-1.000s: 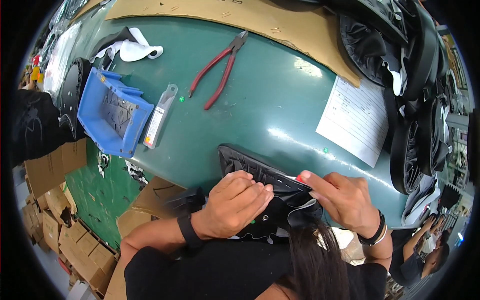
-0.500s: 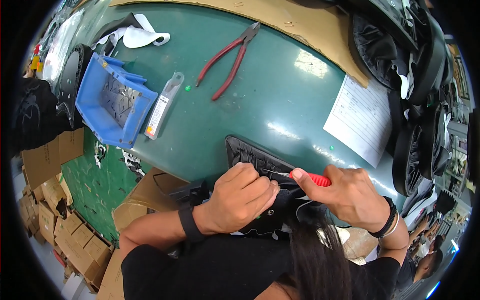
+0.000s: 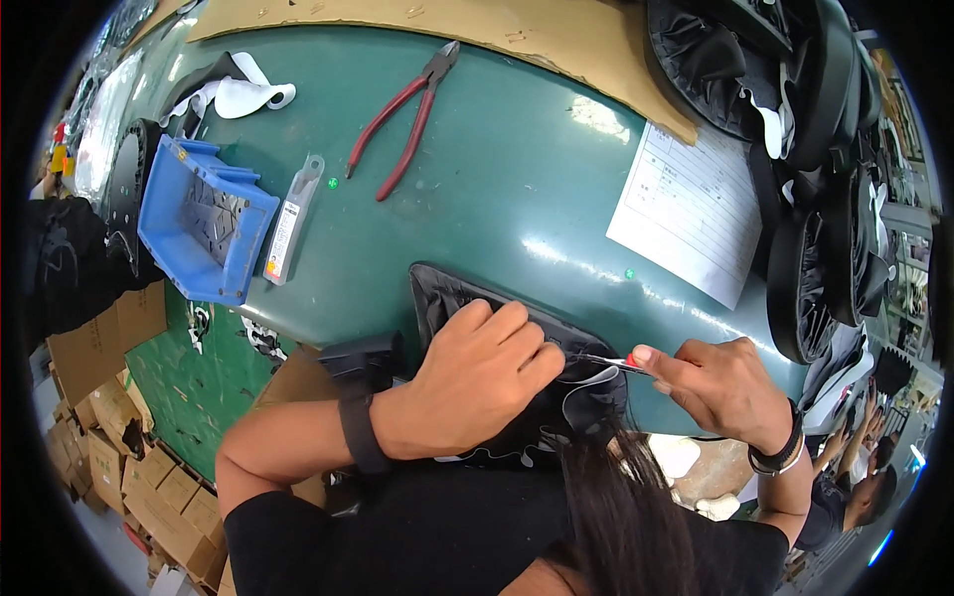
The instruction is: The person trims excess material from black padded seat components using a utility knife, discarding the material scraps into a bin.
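- Clock's centred on the black padded piece [image 3: 542, 320], which sits at the near edge of the green table [image 3: 477, 223]; 12 is the far side.
- Right hand [image 3: 735, 392], over at 3 o'clock, is pinching a slim red-handled tool [image 3: 633, 362], metal end aimed toward 9, right by the piece. Can't tell if the tip is actually in the material.
- Left hand [image 3: 467, 382] lies on the 9 o'clock side, curled over the piece. Fingertips are hidden, so can't tell whether it's gripping or just pressing.
- Progress-wise, I'd call this one mid-job: the far border looks pretty smooth, but a pale-edged flap around 4 o'clock seems loose. How much is left under that hand, can't say.
- Similar black pieces [image 3: 787, 283] are heaped at 2; finished or waiting, no idea.
- Red pliers [image 3: 434, 73] lie unused at 11, blue bin [image 3: 184, 255] of metal bits [image 3: 211, 221] at 10.
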The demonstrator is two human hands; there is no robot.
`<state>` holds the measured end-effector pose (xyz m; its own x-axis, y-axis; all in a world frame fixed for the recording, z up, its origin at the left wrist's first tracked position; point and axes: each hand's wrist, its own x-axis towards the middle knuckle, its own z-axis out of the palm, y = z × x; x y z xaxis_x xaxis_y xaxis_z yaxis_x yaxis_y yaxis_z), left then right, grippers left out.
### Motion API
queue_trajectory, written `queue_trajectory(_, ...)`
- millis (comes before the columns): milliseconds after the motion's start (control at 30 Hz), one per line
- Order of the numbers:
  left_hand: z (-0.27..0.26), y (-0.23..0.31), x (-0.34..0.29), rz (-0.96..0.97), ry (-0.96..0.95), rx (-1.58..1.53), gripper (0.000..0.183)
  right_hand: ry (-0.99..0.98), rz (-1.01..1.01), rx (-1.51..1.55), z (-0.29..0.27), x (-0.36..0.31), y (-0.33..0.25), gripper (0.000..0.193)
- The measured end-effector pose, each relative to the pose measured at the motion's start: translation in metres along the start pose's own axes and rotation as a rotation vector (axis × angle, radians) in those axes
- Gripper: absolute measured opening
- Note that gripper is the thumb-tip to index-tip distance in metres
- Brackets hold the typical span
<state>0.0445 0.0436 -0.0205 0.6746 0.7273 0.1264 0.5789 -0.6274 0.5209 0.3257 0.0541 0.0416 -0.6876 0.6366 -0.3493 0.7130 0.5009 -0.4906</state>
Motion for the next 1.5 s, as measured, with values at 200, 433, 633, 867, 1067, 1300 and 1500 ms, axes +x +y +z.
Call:
queue_trajectory(200,-0.004,-0.003,0.002,0.003,0.003,-0.449,0.016,0.039,-0.078,0.091,0.000,0.011,0.008,0.052)
queue_trajectory(433,-0.017,-0.018,0.006,0.010,-0.135,-0.655,0.030,-0.138,-0.134,-0.109,-0.006,0.019,0.005,0.056)
queue_trajectory(633,-0.028,-0.016,0.001,-0.175,0.044,-1.615,0.029,0.140,0.231,0.134,0.047,-0.048,-0.024,0.044)
queue_trajectory(867,-0.004,0.025,0.026,-0.023,-0.127,-0.125,0.030,0.137,0.274,0.123,0.041,-0.039,-0.034,0.044)
queue_trajectory(1067,-0.007,0.004,0.039,0.140,0.014,-0.702,0.037,0.345,0.422,0.442,0.086,-0.071,-0.063,0.059)
queue_trajectory(1300,-0.021,0.014,0.038,-0.084,-0.054,-0.461,0.017,0.331,0.394,0.242,0.068,-0.037,-0.055,0.053)
queue_trajectory(1500,0.007,-0.006,0.044,-0.006,0.080,-0.326,0.031,0.345,0.367,0.122,0.066,-0.016,-0.055,0.052)
